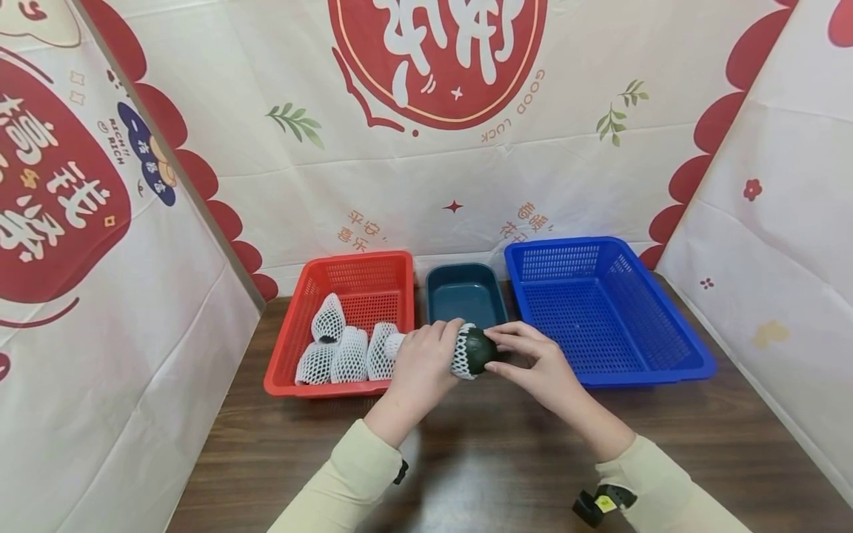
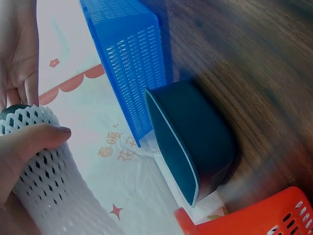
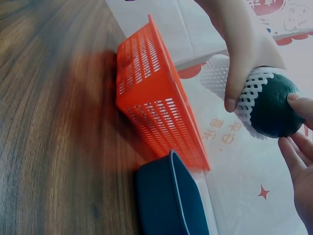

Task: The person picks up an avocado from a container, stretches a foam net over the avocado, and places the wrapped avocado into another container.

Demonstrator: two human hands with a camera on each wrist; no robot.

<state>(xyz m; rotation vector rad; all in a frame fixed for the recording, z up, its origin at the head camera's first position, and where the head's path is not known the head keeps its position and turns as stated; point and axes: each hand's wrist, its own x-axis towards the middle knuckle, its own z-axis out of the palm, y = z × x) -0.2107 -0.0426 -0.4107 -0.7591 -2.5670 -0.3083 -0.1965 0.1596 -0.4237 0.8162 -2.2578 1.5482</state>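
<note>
A dark green round fruit (image 1: 480, 351) is held above the table, partly sleeved in a white foam net (image 1: 461, 351). My left hand (image 1: 426, 366) grips the netted part, thumb across the mesh in the left wrist view. From the other side, my right hand (image 1: 543, 366) pinches the bare end between thumb and fingers. The right wrist view shows the fruit's (image 3: 276, 108) smooth skin out of the net. Behind the left hand, the net's (image 2: 63, 196) loose end trails off. Just beyond both hands stands a dark teal bin (image 1: 466, 292).
To the left, a red basket (image 1: 286, 363) holds several items in white foam nets (image 1: 349, 355). A blue basket (image 1: 573, 326) stands to the right. Printed cloth walls (image 1: 440, 185) rise behind and at both sides of the brown wooden table (image 1: 480, 459).
</note>
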